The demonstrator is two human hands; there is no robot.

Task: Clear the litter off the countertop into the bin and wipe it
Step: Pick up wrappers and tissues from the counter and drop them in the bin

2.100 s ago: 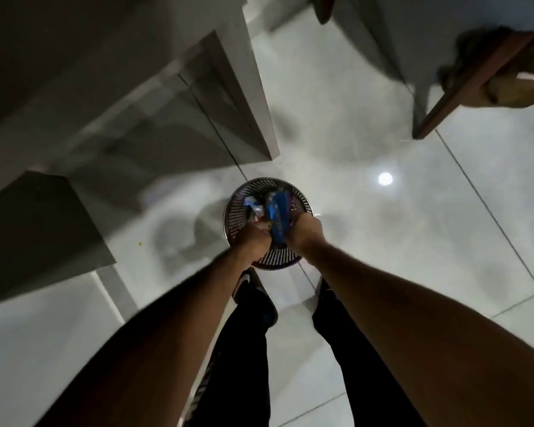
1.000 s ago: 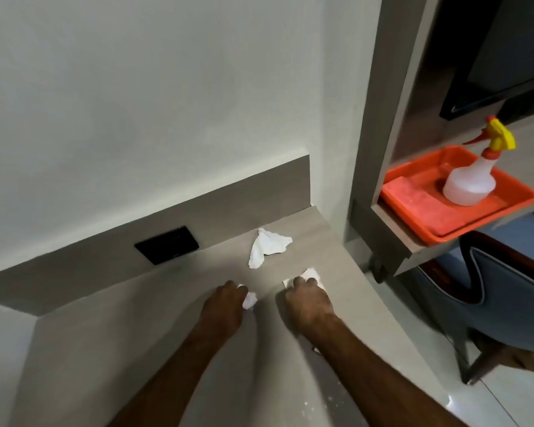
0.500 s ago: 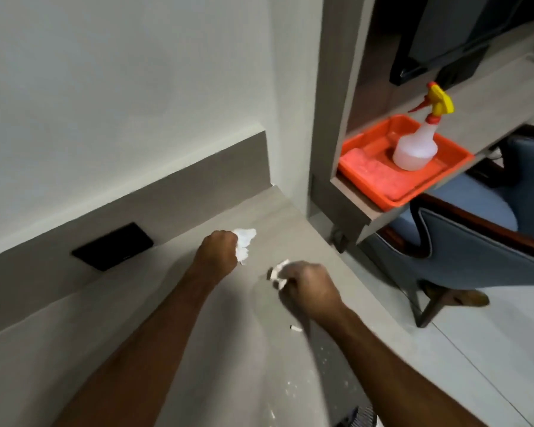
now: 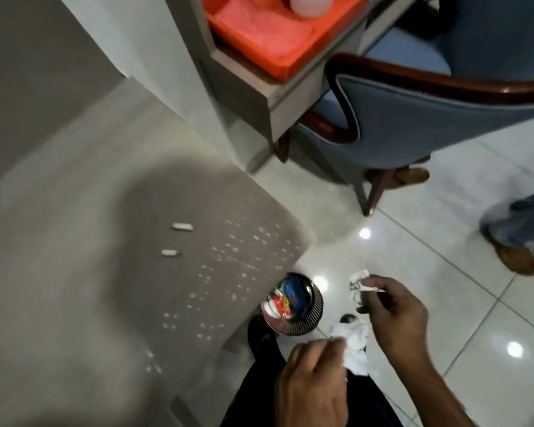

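Note:
My left hand [image 4: 313, 380] grips a crumpled white tissue [image 4: 355, 340] above the floor, just right of the bin. My right hand [image 4: 395, 312] pinches smaller white paper scraps [image 4: 358, 285] between its fingers, a little higher and to the right. The round mesh bin [image 4: 309, 318] stands on the floor below the countertop's corner, with blue and red wrappers inside. The grey countertop [image 4: 74, 241] still carries two small white paper rolls [image 4: 182, 226] and many white crumbs [image 4: 244, 257].
An orange tray [image 4: 278, 66] with a pink cloth and a spray bottle's base rests on a shelf at the top. A blue chair [image 4: 429, 118] stands to the right. Another person's shoe [image 4: 518, 257] is on the tiled floor at far right.
Both hands have lifted the tissues off the countertop and swung right and down to above the bin. My view has tilted from the wall to the floor.

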